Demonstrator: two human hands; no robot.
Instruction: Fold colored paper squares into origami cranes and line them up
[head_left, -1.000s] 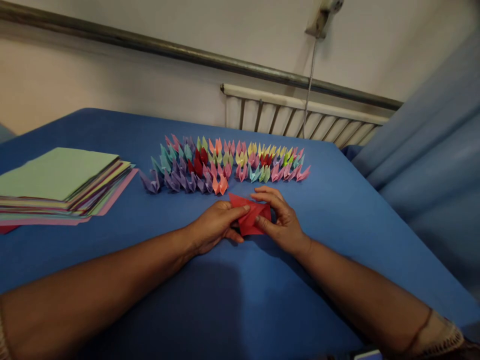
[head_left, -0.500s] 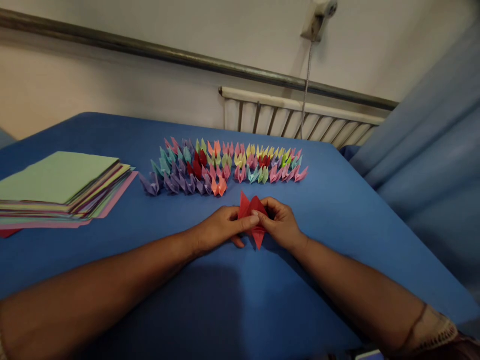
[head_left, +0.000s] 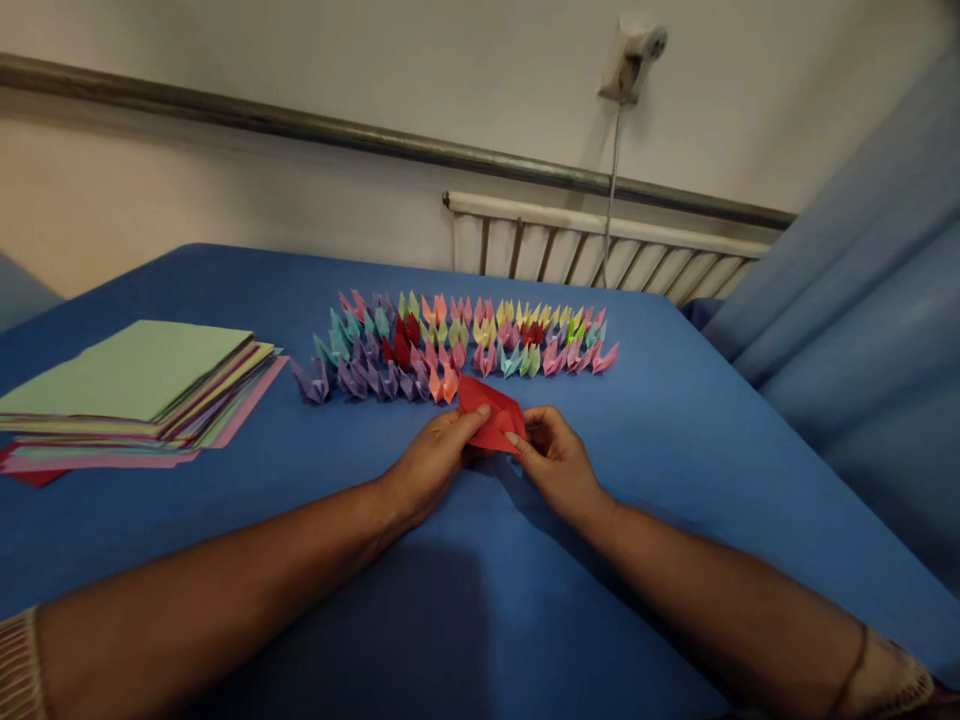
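A red folded origami paper (head_left: 495, 412) is held up between my two hands, just above the blue tabletop (head_left: 480, 600). My left hand (head_left: 439, 450) pinches its left side, the thumb lying across the front face. At its lower right corner, my right hand (head_left: 559, 455) grips with thumb and bent fingers. The fingers behind the paper are partly hidden. Just beyond stand rows of small folded paper cranes (head_left: 390, 380) in purple, teal, red, pink, yellow and green. An orange crane (head_left: 443, 383) is the closest one to the paper.
On the left lies an uneven stack of coloured paper sheets (head_left: 142, 370), pale green on top. A metal rail (head_left: 337, 140), a radiator (head_left: 555, 215) and a socket with a plug (head_left: 630, 65) are at the wall. A blue curtain (head_left: 862, 270) hangs on the right.
The red paper has been turned from an upright pointed shape with spread flaps to a flatter, tilted face. My left hand has shifted slightly up and left along it. The view has tilted a little.
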